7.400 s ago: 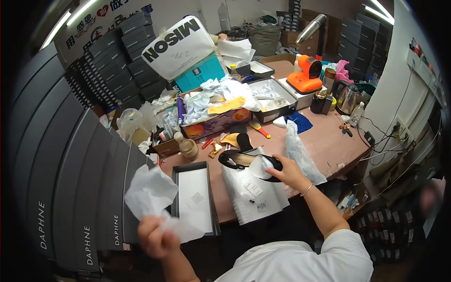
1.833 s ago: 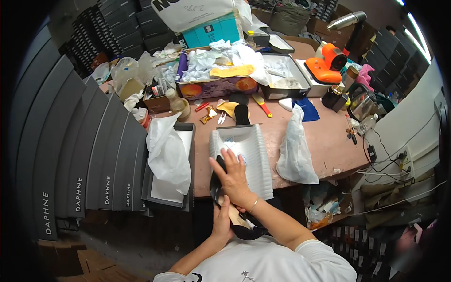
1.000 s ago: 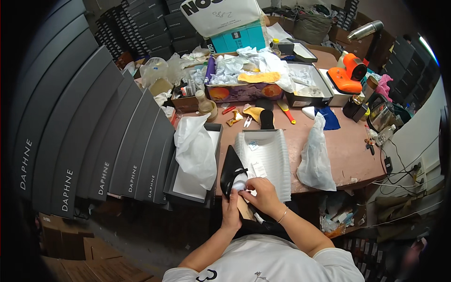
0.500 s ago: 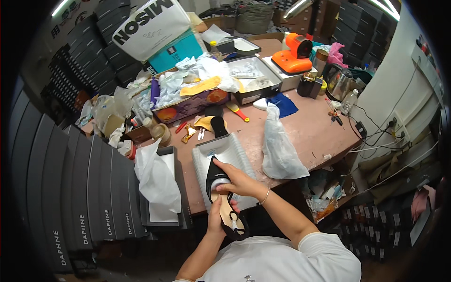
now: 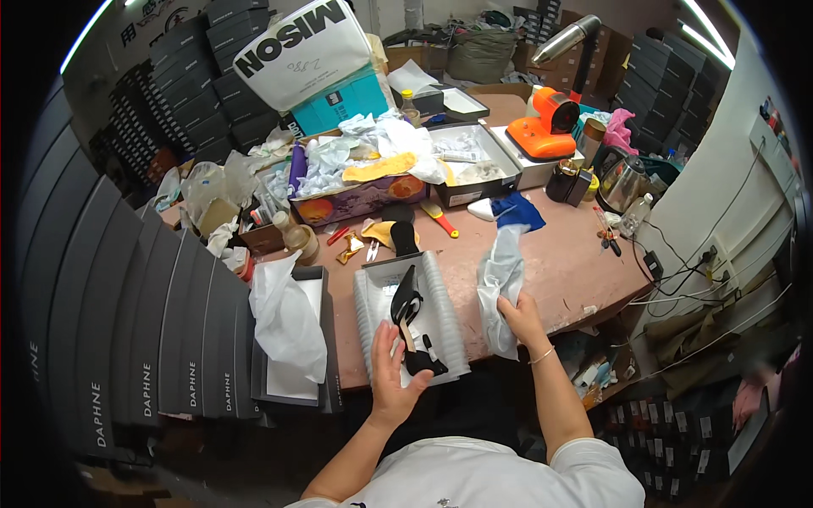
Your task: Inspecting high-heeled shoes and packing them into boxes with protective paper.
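A black pointed shoe (image 5: 407,299) with a strap and a tan inner lies on its side in a shoe box (image 5: 434,292) lined with pale ribbed wrap. Beside the shoe's heel end, my left hand (image 5: 391,381) has its fingers stretched out and holds nothing. My right hand (image 5: 522,320) grips a whitish translucent bag (image 5: 501,275) at its near part, to the right of the box. Whatever the bag contains is hidden.
Left of the box sits a second box (image 5: 320,317) with white paper (image 5: 288,309) over it, beside stacked grey boxes (image 5: 161,322). Farther back are a carton of crumpled paper (image 5: 360,196), an orange machine (image 5: 546,127), a blue cloth (image 5: 518,212) and a kettle (image 5: 622,179).
The shoe has gone from both hands into the lined box. My left hand has opened; my right hand has moved right and taken hold of the bag.
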The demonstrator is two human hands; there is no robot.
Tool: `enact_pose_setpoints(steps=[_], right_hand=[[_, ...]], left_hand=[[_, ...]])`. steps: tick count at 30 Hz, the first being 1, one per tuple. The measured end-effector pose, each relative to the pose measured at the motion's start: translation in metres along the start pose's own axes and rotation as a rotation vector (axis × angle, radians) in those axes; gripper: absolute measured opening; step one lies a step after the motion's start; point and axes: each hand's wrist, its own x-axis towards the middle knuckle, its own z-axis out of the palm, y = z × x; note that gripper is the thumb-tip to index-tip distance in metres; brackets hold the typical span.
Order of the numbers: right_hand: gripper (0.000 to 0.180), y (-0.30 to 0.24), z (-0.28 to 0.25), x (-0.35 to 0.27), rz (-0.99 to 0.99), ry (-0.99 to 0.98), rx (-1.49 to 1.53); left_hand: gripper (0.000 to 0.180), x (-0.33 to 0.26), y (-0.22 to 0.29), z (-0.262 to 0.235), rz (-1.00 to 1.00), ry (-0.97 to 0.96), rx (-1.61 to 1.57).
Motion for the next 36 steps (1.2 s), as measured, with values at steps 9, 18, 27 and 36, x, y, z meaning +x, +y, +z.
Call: enact_pose_setpoints(steps=[9, 18, 27, 36], right_hand=[[0.031, -0.153, 0.091, -0.060, -0.497, -0.119, -0.085], [0.030, -0.148, 0.162, -0.116, -0.817, -0.703, -0.288], [0.055, -0.169, 0.088, -0.025, -0.809, -0.795, -0.719], [0.049, -0.091, 0.093, -0.018, -0.460, -0.296, -0.182]], left_hand=[[0.030, -0.009, 0.003, -0.038, -0.269, 0.423, -0.431], [0.047, -0.034, -0.019, -0.073, -0.271, 0.372, -0.589], [0.064, -0.031, -0.017, -0.202, -0.668, -0.076, -0.501], [0.048, 0.038, 0.083, -0.194, -0.089, 0.711, -0.528]])
